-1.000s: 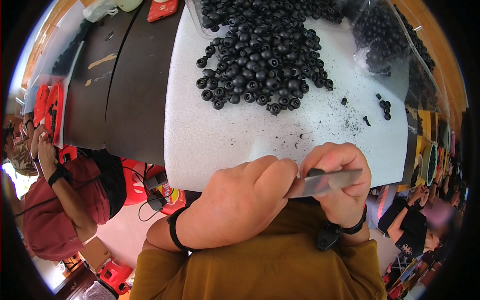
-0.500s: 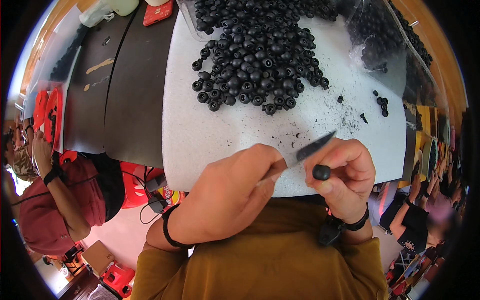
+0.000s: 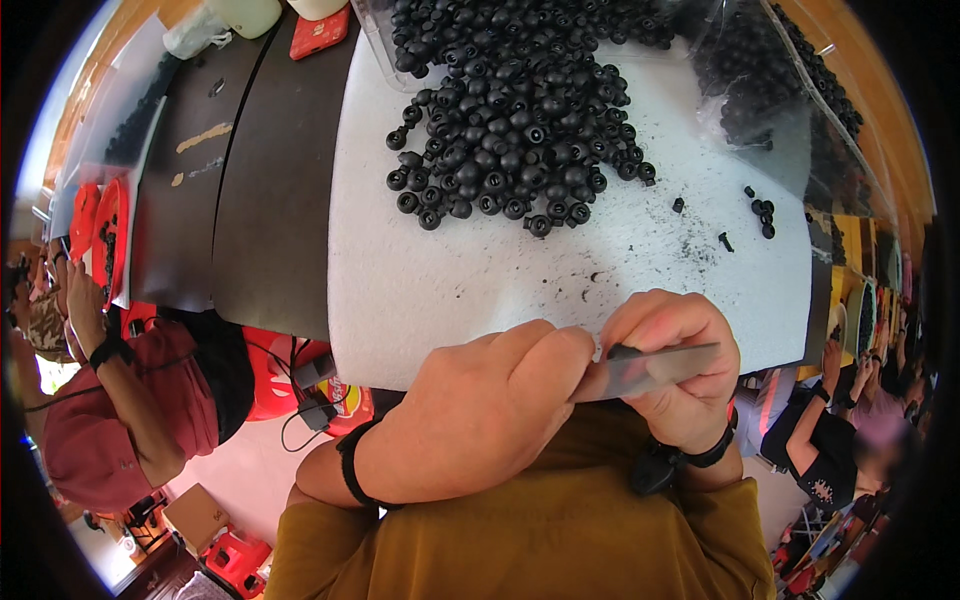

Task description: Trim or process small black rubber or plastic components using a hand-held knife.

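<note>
Mustard-brown short-sleeved T-shirt [image 3: 560, 540] with black wristwear
Soft creases cross the front, and the short sleeves [image 3: 325, 545] match; the left wristband [image 3: 348, 465] is slim and black, while the right wrist strap [image 3: 715, 451], also black, carries a bulky dark case [image 3: 656, 470].

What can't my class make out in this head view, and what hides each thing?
1. Knife, head view: any handle is hidden inside the left grip.
2. Part, head view: mostly covered by the knife and right grip.
3. Heap, head view: far end cut off by the top edge.
4. Specks, head view: too small to identify.
</note>
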`<state>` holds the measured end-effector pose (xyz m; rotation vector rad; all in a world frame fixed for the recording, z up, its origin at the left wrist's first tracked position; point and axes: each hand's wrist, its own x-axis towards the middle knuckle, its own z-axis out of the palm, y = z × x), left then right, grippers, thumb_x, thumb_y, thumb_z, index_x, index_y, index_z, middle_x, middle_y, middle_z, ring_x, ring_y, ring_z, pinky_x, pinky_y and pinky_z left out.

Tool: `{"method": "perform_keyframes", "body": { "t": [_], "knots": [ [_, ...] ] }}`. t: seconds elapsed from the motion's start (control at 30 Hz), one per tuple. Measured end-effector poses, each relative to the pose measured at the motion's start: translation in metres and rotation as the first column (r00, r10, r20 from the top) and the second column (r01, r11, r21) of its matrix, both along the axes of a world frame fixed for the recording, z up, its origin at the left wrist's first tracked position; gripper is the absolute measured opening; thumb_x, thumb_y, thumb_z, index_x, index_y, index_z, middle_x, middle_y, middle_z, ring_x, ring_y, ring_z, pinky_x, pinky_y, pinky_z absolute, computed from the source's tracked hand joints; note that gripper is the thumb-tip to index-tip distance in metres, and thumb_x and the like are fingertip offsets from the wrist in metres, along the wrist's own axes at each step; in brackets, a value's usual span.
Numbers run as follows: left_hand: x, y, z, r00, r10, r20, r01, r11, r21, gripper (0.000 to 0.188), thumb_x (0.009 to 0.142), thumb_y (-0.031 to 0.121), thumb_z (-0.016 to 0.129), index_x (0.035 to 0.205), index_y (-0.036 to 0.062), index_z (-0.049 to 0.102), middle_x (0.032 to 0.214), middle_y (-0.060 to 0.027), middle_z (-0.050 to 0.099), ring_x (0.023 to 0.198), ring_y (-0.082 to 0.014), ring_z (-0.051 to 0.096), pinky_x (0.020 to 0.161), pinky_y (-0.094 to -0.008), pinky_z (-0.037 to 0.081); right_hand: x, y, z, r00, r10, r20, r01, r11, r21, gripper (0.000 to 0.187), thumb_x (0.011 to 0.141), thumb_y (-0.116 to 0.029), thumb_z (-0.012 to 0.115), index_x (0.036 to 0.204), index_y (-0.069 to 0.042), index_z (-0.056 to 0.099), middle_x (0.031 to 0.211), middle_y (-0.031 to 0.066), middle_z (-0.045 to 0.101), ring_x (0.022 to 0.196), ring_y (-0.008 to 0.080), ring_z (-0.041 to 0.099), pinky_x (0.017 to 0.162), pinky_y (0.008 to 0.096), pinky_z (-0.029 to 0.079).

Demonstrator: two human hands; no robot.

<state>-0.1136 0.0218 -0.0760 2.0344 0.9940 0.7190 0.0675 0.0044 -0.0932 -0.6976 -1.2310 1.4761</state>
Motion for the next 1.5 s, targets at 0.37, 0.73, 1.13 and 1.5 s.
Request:
{"method": "perform_keyframes", "body": {
  "t": [0.37,0.73,1.13,1.5],
  "knots": [
    [-0.015,0.007,-0.010,0.993,0.118,0.015,-0.112,0.970,-0.216,0.007,0.084,0.002,0.051,0.091,-0.0008,0.050,0.070,-0.0093,0.053,0.058,-0.0159,0.048,0.056,-0.0253,0.040,0.089,0.058,0.087,0.183,-0.922,0.342,0.550,0.385,0.741,0.024,0.079,-0.006,0.062,0.101,0.001,0.056,0.091,0.0069,0.059,0.078,0.0127,0.055,0.067,0.0243,0.045],
    [-0.017,0.010,-0.008,0.978,0.205,0.045,-0.177,0.920,-0.350,0.009,0.085,0.007,0.051,0.089,-0.0010,0.052,0.069,-0.0048,0.050,0.061,-0.0092,0.042,0.055,-0.0223,0.037,0.041,0.086,0.020,0.248,-0.602,0.759,0.090,0.794,0.601,0.014,0.073,-0.009,0.063,0.084,-0.002,0.059,0.082,0.0110,0.057,0.078,0.0269,0.055,0.068,0.0334,0.043],
    [-0.010,0.009,-0.004,0.982,0.189,0.019,-0.164,0.893,-0.419,0.009,0.085,0.006,0.051,0.090,-0.0011,0.053,0.069,-0.0039,0.051,0.061,-0.0080,0.042,0.055,-0.0220,0.037,0.047,0.090,0.001,0.278,-0.441,0.853,0.073,0.895,0.439,0.016,0.072,-0.010,0.064,0.084,-0.001,0.059,0.077,0.0107,0.057,0.069,0.0249,0.054,0.062,0.0324,0.044],
    [0.000,0.011,0.001,0.986,-0.002,0.165,0.035,0.980,-0.198,0.010,0.079,-0.001,0.054,0.089,0.0003,0.053,0.071,-0.0077,0.054,0.060,-0.0174,0.052,0.055,-0.0274,0.041,0.009,0.017,0.017,0.980,-0.123,0.158,0.144,0.981,-0.131,0.027,0.075,0.003,0.063,0.098,0.000,0.050,0.088,0.0046,0.056,0.078,0.0082,0.051,0.071,0.0217,0.040]
  ]
}}
